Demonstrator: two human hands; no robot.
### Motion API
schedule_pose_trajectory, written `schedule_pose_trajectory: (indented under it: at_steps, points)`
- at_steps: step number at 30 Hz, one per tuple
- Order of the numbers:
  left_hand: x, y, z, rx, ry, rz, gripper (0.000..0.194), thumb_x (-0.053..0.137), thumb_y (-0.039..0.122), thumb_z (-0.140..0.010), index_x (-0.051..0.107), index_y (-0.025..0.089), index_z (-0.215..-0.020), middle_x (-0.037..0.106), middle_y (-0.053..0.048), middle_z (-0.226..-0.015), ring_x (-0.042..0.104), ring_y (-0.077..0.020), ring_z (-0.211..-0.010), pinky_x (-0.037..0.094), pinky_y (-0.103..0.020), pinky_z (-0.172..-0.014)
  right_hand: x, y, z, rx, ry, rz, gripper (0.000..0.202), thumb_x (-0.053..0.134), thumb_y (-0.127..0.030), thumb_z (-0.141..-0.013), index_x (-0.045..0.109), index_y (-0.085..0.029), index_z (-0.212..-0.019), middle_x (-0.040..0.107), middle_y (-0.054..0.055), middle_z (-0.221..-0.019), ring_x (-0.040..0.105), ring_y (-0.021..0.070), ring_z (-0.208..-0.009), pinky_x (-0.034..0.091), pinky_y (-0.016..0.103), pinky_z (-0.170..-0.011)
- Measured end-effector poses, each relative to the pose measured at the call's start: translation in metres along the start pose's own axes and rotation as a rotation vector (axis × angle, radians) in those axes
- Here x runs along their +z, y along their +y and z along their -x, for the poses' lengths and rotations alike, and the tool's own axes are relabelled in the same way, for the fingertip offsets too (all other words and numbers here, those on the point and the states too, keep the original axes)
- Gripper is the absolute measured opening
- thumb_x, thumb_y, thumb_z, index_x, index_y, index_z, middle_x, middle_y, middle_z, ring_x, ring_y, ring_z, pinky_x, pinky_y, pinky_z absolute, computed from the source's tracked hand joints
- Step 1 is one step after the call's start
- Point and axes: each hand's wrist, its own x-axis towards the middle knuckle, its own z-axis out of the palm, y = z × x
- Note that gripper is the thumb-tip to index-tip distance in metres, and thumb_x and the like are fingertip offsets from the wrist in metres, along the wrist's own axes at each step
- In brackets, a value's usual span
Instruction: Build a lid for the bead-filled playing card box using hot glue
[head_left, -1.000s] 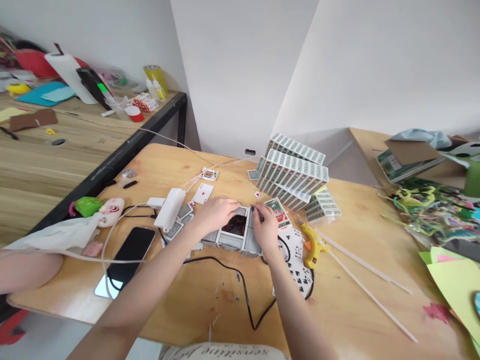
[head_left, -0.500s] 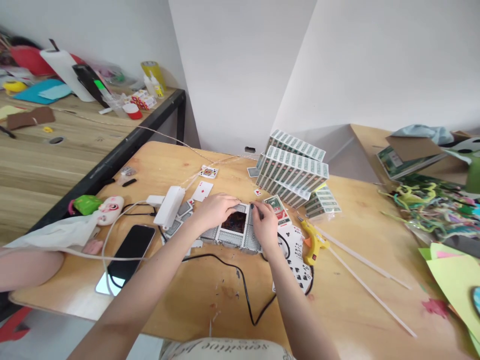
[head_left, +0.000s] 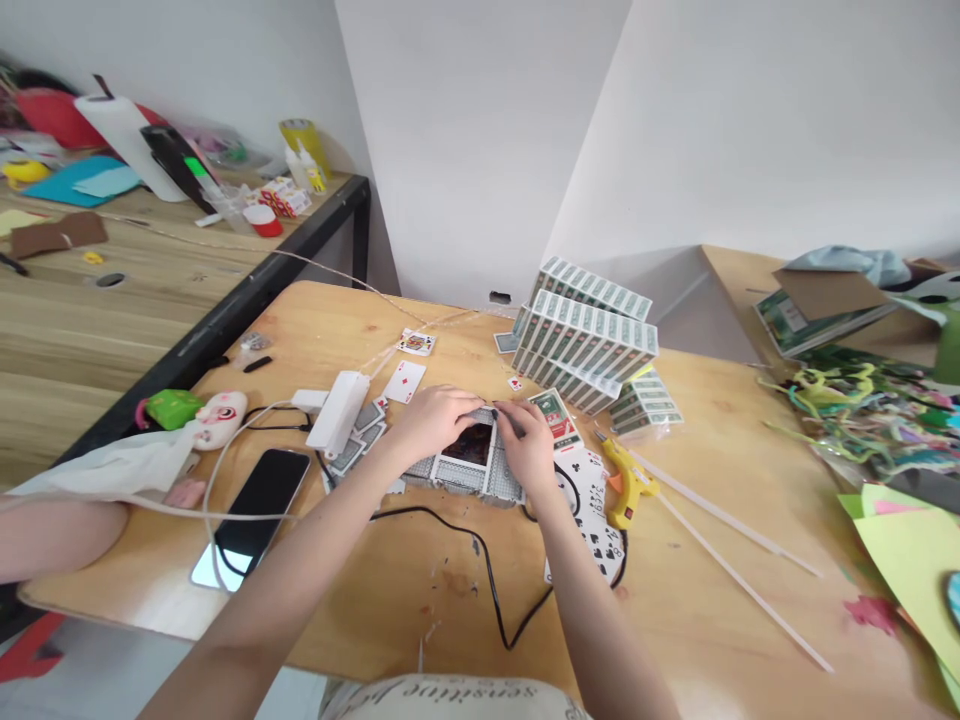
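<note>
A flat grey patterned structure that looks made of playing cards [head_left: 501,481] lies in front of me, with a dark rectangular opening near its middle. Fingers of my left hand [head_left: 439,425] press together on its far edge, left of centre. Just to the right, my right hand [head_left: 527,440] pinches the same far edge, its fingertips close to those of my left hand. A red and green card box [head_left: 556,418] lies beside my right hand. Fanned number cards [head_left: 592,530] and a yellow glue gun [head_left: 630,488] are further right.
Stacked card boxes [head_left: 589,335] stand at the back. A white power strip [head_left: 339,412], a phone [head_left: 262,510] and cables are on the left, where another person's arm [head_left: 60,540] reaches in. Glue sticks [head_left: 742,580] lie right. A black cable [head_left: 487,570] curves near the front.
My right hand's fingers have moved slightly left along the far edge, closer to my left hand. My left hand has barely shifted.
</note>
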Motion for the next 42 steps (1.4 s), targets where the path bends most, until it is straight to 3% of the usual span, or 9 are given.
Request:
schedule_pose_trajectory:
  at_steps: [7, 12, 17, 23, 29, 34, 38, 42]
  points:
    - [0.002, -0.004, -0.002, 0.000, -0.011, 0.035, 0.031, 0.055, 0.024, -0.083, 0.065, 0.026, -0.112, 0.066, -0.002, -0.115, 0.058, -0.0210, -0.107, 0.042, -0.035, -0.095, -0.002, 0.002, -0.004, -0.159, -0.073, 0.131, 0.024, 0.059, -0.034, -0.082, 0.071, -0.024, -0.101, 0.067, 0.006, -0.099, 0.057, 0.0221, -0.097, 0.043, 0.037, -0.090]
    - [-0.013, -0.010, 0.001, -0.086, 0.003, 0.233, 0.036, 0.058, 0.034, -0.081, 0.063, 0.025, -0.116, 0.065, -0.004, -0.117, 0.058, -0.0213, -0.109, 0.042, -0.034, -0.096, -0.005, 0.002, -0.007, -0.213, -0.132, 0.163, 0.025, 0.059, -0.035, -0.083, 0.070, -0.022, -0.102, 0.067, 0.007, -0.101, 0.057, 0.0222, -0.097, 0.046, 0.035, -0.088]
    - [-0.027, -0.026, 0.021, -0.318, 0.280, 0.596, 0.036, 0.054, 0.047, -0.082, 0.070, 0.020, -0.099, 0.068, -0.007, -0.109, 0.060, -0.0233, -0.106, 0.043, -0.034, -0.095, -0.007, 0.001, -0.010, -0.195, -0.173, 0.176, 0.026, 0.060, -0.036, -0.083, 0.070, -0.023, -0.103, 0.067, 0.007, -0.103, 0.059, 0.0221, -0.097, 0.047, 0.035, -0.089]
    - [-0.012, -0.030, 0.055, -0.540, 0.681, 1.317, 0.036, 0.064, 0.047, -0.073, 0.069, 0.012, -0.082, 0.070, -0.009, -0.081, 0.065, -0.0202, -0.080, 0.050, -0.037, -0.083, -0.015, -0.004, -0.024, -0.252, -0.335, 0.163, 0.021, 0.059, -0.031, -0.083, 0.069, -0.021, -0.098, 0.068, 0.007, -0.097, 0.062, 0.0208, -0.091, 0.047, 0.033, -0.085]
    - [0.005, -0.028, 0.075, -0.672, 0.854, 1.393, 0.026, 0.070, 0.037, -0.068, 0.069, 0.013, -0.077, 0.068, -0.005, -0.081, 0.062, -0.0139, -0.077, 0.049, -0.030, -0.080, -0.021, -0.004, -0.045, -0.282, -0.466, 0.062, 0.015, 0.064, -0.026, -0.077, 0.068, -0.018, -0.089, 0.068, 0.006, -0.089, 0.063, 0.0176, -0.083, 0.048, 0.029, -0.079]
    - [0.020, -0.022, 0.086, -0.741, 0.870, 1.421, 0.026, 0.071, 0.036, -0.067, 0.070, 0.016, -0.083, 0.070, -0.004, -0.086, 0.064, -0.0176, -0.088, 0.046, -0.035, -0.092, -0.022, -0.004, -0.063, -0.365, -0.569, 0.044, 0.012, 0.065, -0.026, -0.075, 0.068, -0.017, -0.083, 0.068, 0.005, -0.082, 0.061, 0.0154, -0.075, 0.047, 0.027, -0.073]
    - [0.031, -0.015, 0.092, -0.681, 0.774, 1.514, 0.040, 0.067, 0.040, -0.072, 0.066, 0.019, -0.106, 0.067, -0.007, -0.113, 0.056, -0.0221, -0.114, 0.035, -0.037, -0.105, -0.021, -0.004, -0.071, -0.405, -0.607, 0.013, 0.011, 0.066, -0.025, -0.075, 0.068, -0.018, -0.082, 0.067, 0.004, -0.082, 0.061, 0.0143, -0.073, 0.047, 0.025, -0.071]
    - [0.038, -0.018, 0.100, -0.681, 0.692, 1.559, 0.043, 0.064, 0.044, -0.074, 0.066, 0.019, -0.108, 0.060, -0.008, -0.125, 0.049, -0.0240, -0.123, 0.031, -0.038, -0.110, -0.017, 0.001, -0.074, -0.414, -0.591, -0.039, 0.012, 0.067, -0.026, -0.075, 0.069, -0.017, -0.083, 0.068, 0.005, -0.083, 0.062, 0.0151, -0.076, 0.047, 0.026, -0.073]
